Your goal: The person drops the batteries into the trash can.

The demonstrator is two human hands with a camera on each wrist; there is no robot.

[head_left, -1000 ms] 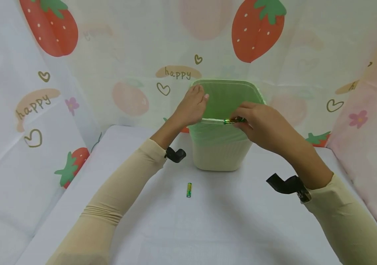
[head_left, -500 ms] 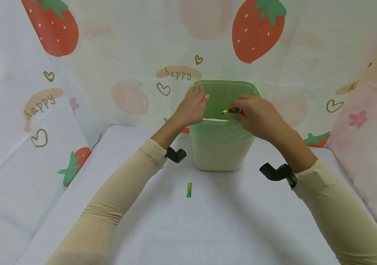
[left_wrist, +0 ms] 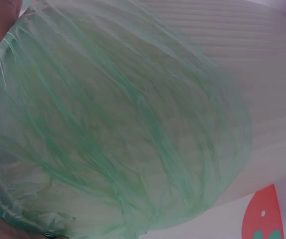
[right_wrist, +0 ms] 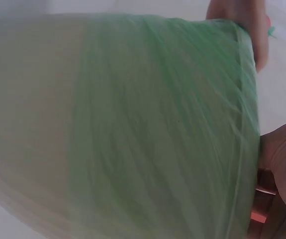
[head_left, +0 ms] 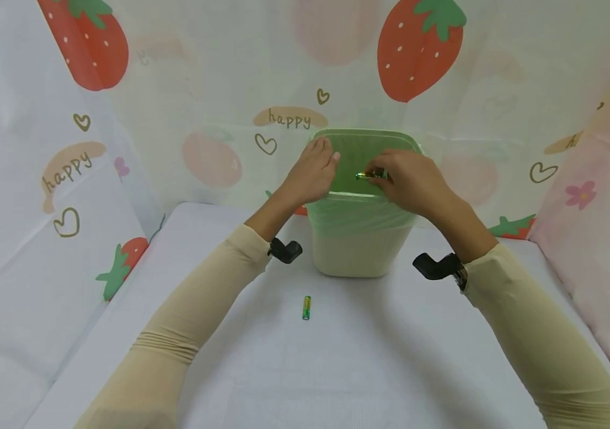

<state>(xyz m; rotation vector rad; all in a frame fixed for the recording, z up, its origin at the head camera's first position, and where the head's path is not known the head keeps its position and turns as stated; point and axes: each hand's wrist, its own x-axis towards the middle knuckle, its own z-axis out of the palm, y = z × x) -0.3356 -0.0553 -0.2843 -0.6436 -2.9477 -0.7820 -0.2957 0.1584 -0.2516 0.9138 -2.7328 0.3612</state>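
Note:
A light-coloured trash bin [head_left: 358, 256] stands upright, lined with a thin green plastic bag [head_left: 358, 217] folded over its rim. My left hand [head_left: 311, 170] holds the bin's left rim, its fingers bent over the edge. Over the bin's opening, my right hand [head_left: 412, 182] pinches a small green and gold battery [head_left: 361, 176] lying roughly level, partly hidden by the fingers. A second battery [head_left: 307, 308] lies on the table in front of the bin. In the right wrist view, the bag [right_wrist: 157, 119] hides the battery, and my right hand [right_wrist: 284, 169] shows beyond the rim.
A white cloth covers the table [head_left: 305, 369]. Behind the bin hangs a backdrop [head_left: 219, 77] printed with strawberries, hearts and "happy"; similar sheets close off both sides. Small black wrist cameras sit on both forearms, the left camera [head_left: 286, 251] close to the bin.
My right hand has moved up, forward and a little left, carrying the battery from the front rim to over the opening. The left hand and the second battery stay in place.

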